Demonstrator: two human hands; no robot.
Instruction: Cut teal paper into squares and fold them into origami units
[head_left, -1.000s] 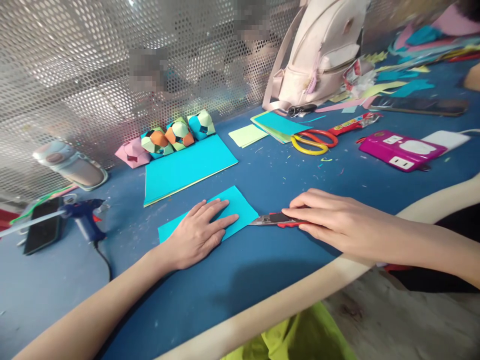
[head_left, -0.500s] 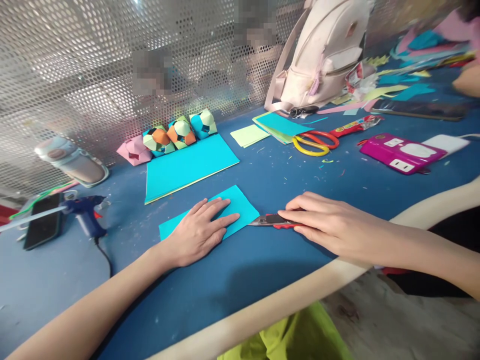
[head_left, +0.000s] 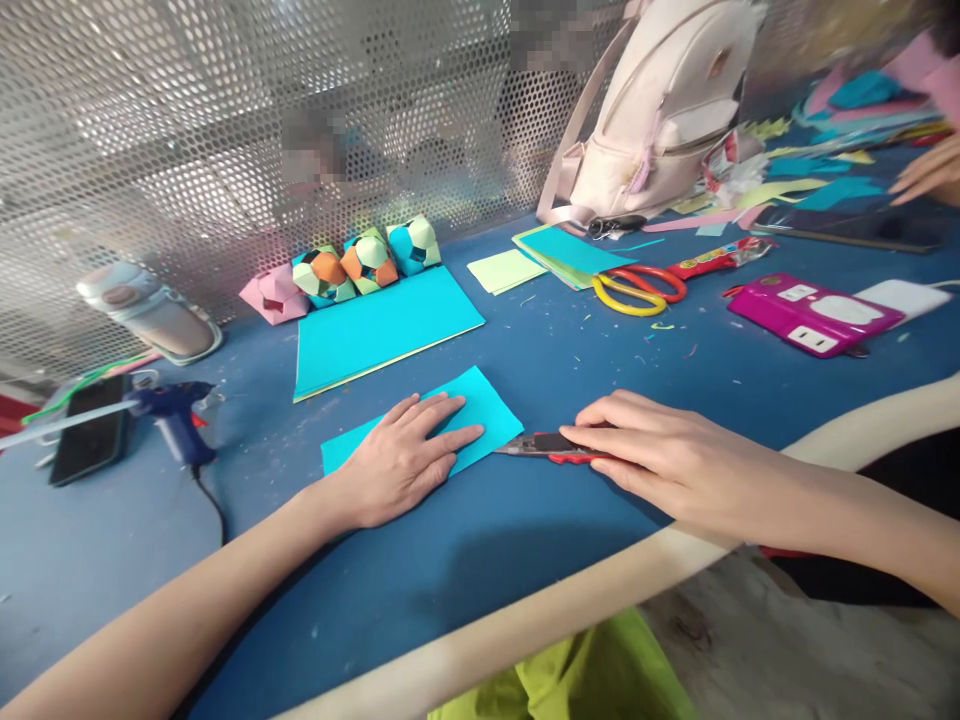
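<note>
My left hand lies flat with fingers spread on a folded cyan paper sheet on the blue table. My right hand is closed over a red and black utility knife. Its metal blade tip touches the right edge of the cyan sheet, close to my left fingertips.
Behind lie a stack of cyan sheets, coloured paper cubes, scissors, a magenta power strip and a pale backpack. A glue gun, phone and bottle sit left. Another person's hand shows far right.
Both hands stay nearly still on the paper and the knife. The view has shifted a little, and another person's hand has come into sight at the far right.
</note>
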